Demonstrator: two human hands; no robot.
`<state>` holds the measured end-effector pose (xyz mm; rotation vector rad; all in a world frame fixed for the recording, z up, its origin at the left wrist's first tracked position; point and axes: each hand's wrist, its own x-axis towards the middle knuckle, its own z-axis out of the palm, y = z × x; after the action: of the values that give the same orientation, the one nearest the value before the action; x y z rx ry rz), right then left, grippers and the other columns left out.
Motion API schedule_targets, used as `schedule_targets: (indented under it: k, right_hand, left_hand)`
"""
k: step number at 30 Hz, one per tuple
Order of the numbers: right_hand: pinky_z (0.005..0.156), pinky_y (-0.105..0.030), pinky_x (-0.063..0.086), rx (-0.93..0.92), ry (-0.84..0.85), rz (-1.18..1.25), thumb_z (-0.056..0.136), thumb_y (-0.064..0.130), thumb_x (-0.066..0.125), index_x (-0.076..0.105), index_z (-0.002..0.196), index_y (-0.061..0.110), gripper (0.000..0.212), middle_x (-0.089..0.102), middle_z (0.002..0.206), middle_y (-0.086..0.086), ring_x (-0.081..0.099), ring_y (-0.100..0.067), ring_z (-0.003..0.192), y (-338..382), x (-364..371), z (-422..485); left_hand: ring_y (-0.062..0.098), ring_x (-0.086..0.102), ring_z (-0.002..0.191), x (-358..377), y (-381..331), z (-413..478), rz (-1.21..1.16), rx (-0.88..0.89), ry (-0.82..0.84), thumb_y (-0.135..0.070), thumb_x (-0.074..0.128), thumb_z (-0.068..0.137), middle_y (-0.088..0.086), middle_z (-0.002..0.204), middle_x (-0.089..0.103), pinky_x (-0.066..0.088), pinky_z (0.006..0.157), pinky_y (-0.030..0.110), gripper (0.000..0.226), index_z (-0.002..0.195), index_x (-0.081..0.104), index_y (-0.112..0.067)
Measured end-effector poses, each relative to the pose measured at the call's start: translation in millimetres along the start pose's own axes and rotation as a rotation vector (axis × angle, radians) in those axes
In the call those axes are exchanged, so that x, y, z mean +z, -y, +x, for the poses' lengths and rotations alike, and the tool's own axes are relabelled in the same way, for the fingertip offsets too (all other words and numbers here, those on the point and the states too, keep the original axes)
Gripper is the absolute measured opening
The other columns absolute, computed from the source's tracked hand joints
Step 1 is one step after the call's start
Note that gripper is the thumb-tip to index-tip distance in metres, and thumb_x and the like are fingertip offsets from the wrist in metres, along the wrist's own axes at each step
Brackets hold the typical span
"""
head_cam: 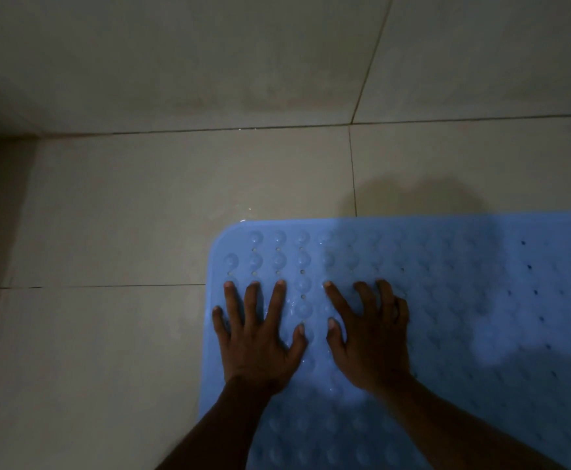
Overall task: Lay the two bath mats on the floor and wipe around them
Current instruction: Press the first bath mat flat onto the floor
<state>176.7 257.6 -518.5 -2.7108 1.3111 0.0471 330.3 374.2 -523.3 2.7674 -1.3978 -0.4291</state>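
A light blue rubber bath mat with rows of round bumps and small holes lies flat on the tiled floor, filling the lower right of the view. Its rounded far-left corner is visible. My left hand presses flat on the mat near its left edge, fingers spread and straight. My right hand presses on the mat just beside it, the index finger straight and the outer fingers slightly bent. Only one mat is in view.
Beige floor tiles with dark grout lines surround the mat on the left and beyond it. A few water drops glint near the mat's far-left corner. A tiled wall rises beyond the floor. The room is dim.
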Motion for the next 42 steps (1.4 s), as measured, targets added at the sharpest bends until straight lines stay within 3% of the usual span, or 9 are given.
schedule_targets:
  k: [10,15,18,24,28,31,34,37,42]
  right_hand:
    - [0.111,-0.058,0.028,-0.009,-0.046,0.114,0.09,0.049,0.049,0.044,0.148,0.04,0.059,0.051,0.146,-0.006,0.037,-0.043,0.14,-0.6,0.6,-3.6]
    - [0.116,-0.056,0.03,-0.097,-0.11,0.235,0.093,0.052,0.047,0.048,0.146,0.036,0.056,0.049,0.151,-0.004,0.035,-0.039,0.146,-15.1,5.1,-12.1]
    - [0.12,-0.053,0.027,-0.207,-0.062,0.208,0.095,0.052,0.044,0.046,0.148,0.035,0.055,0.041,0.159,-0.001,0.03,-0.029,0.151,-66.4,7.2,-54.5]
    - [0.106,-0.058,0.044,-0.015,-0.151,0.056,0.093,0.05,0.045,0.054,0.144,0.029,0.055,0.053,0.151,-0.006,0.043,-0.03,0.143,-279.5,-5.4,-116.5]
    - [0.108,-0.055,0.041,0.111,-0.178,0.017,0.096,0.051,0.043,0.056,0.143,0.029,0.053,0.055,0.149,-0.005,0.049,-0.033,0.139,-355.1,-33.8,-103.5]
    - [0.106,-0.055,0.039,0.089,-0.167,0.059,0.095,0.052,0.047,0.057,0.141,0.031,0.051,0.057,0.147,-0.004,0.05,-0.037,0.136,-351.9,-40.9,-81.3]
    - [0.11,-0.058,0.035,0.098,-0.169,0.091,0.096,0.053,0.046,0.051,0.145,0.033,0.054,0.052,0.151,-0.005,0.041,-0.039,0.143,-341.1,-24.8,-75.3]
    - [0.116,-0.06,0.029,0.141,-0.161,0.121,0.095,0.051,0.046,0.043,0.151,0.034,0.058,0.042,0.158,-0.005,0.026,-0.036,0.152,-337.2,-18.5,-78.2]
    - [0.116,-0.062,0.028,0.142,-0.113,0.094,0.093,0.051,0.05,0.046,0.149,0.034,0.059,0.047,0.154,-0.008,0.027,-0.038,0.151,-337.9,-16.4,-72.5]
  left_hand:
    - [0.042,0.008,0.154,6.0,-0.9,-2.0,-0.01,-0.028,-0.076,-0.07,0.033,0.087,0.012,0.161,0.031,0.016,0.118,0.065,0.079,0.159,0.024,-0.038]
    - [0.037,-0.001,0.156,9.4,-27.4,-13.1,-0.061,-0.142,-0.052,-0.066,0.019,0.096,0.009,0.17,0.008,0.006,0.123,0.057,0.074,0.162,0.008,-0.035]
    - [0.037,-0.003,0.156,8.8,-90.4,-41.9,-0.133,-0.224,0.01,-0.061,0.027,0.1,0.013,0.17,0.001,0.007,0.124,0.054,0.075,0.163,0.009,-0.024]
    - [0.033,-0.01,0.156,25.1,-244.1,-75.2,-0.054,0.165,0.115,-0.068,-0.009,0.08,0.002,0.171,-0.008,-0.001,0.125,0.052,0.083,0.159,-0.004,-0.042]
    - [0.034,0.005,0.156,32.7,-312.7,-60.5,-0.047,0.285,0.061,-0.064,0.005,0.091,0.003,0.17,0.013,0.006,0.124,0.054,0.075,0.16,0.015,-0.039]
    - [0.035,0.013,0.155,35.8,-342.2,-43.7,0.006,0.245,0.084,-0.062,0.007,0.092,0.004,0.168,0.02,0.01,0.123,0.054,0.073,0.16,0.015,-0.037]
    - [0.04,0.035,0.145,40.4,-350.3,-36.5,0.052,0.219,0.022,-0.056,0.026,0.097,0.009,0.157,0.042,0.027,0.117,0.058,0.064,0.157,0.032,-0.032]
    - [0.041,0.029,0.149,53.9,-349.9,-42.5,0.035,0.229,-0.032,-0.053,0.036,0.097,0.011,0.161,0.038,0.022,0.119,0.055,0.066,0.159,0.03,-0.031]
    - [0.036,0.025,0.152,57.7,-349.5,-38.2,0.043,0.279,-0.052,-0.05,0.044,0.091,0.007,0.163,0.035,0.027,0.117,0.057,0.072,0.158,0.032,-0.028]
